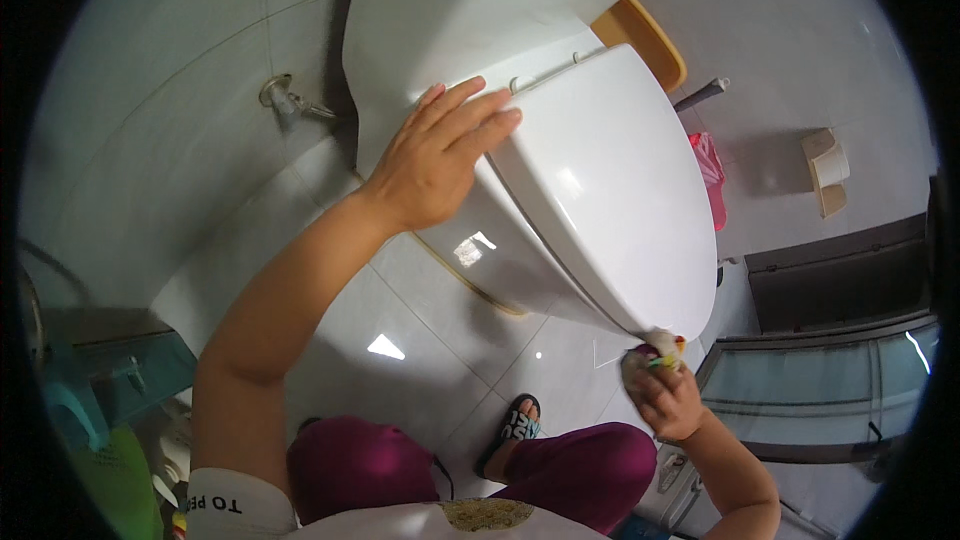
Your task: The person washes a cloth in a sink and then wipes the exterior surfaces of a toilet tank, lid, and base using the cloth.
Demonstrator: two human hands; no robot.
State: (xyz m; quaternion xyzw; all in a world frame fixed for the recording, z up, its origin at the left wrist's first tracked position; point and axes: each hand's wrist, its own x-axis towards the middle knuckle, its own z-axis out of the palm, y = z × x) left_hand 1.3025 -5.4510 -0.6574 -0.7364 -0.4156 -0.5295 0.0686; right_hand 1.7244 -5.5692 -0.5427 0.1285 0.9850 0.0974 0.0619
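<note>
A white toilet with its lid [615,187] down fills the middle of the view. My left hand [442,146] rests with fingers apart at the rear left corner of the lid, near the hinges, touching the toilet. My right hand [664,397] grips a crumpled multicoloured cloth [660,354] against the front edge of the lid. Behind the lid rises the white tank [465,7].
A metal valve [285,97] sticks out of the tiled wall at left. An orange bin or basin [645,37], a pink bag-lined bin [709,180] and a toilet paper holder [825,172] are beyond the toilet. A glass-fronted door or cabinet [795,382] is at right.
</note>
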